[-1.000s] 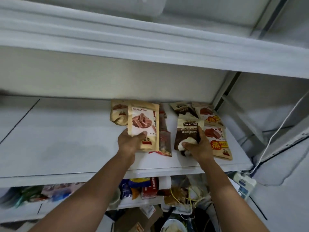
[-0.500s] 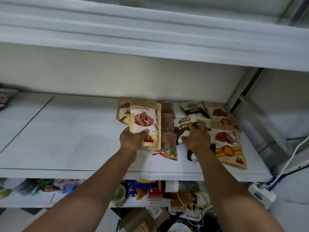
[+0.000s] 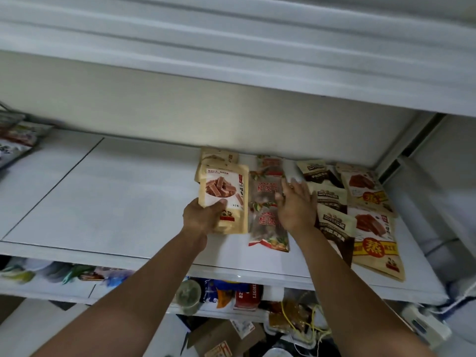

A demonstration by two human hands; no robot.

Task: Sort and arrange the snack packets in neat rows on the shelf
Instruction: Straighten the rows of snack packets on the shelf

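My left hand (image 3: pixel 203 217) grips the lower end of a tan packet (image 3: pixel 226 191) printed with pink bars, lifted slightly over a second tan packet (image 3: pixel 219 158) at the back of the white shelf (image 3: pixel 103 202). My right hand (image 3: pixel 296 202) hovers with straight fingers between a column of clear red-lettered packets (image 3: pixel 265 191) and a column of brown packets (image 3: pixel 334 222), holding nothing. At the far right lie tan packets (image 3: pixel 371 235) with red and yellow print.
The shelf above (image 3: pixel 231 47) overhangs closely. More packets (image 3: pixel 15 140) sit at the far left edge. A lower shelf (image 3: pixel 77 289) carries mixed goods, and boxes, yellow cords and a white power strip (image 3: pixel 425 328) lie below right.
My right hand has let go of the brown packet, which now lies in its column, and has opened and shifted left. My left hand still holds the tan packet.
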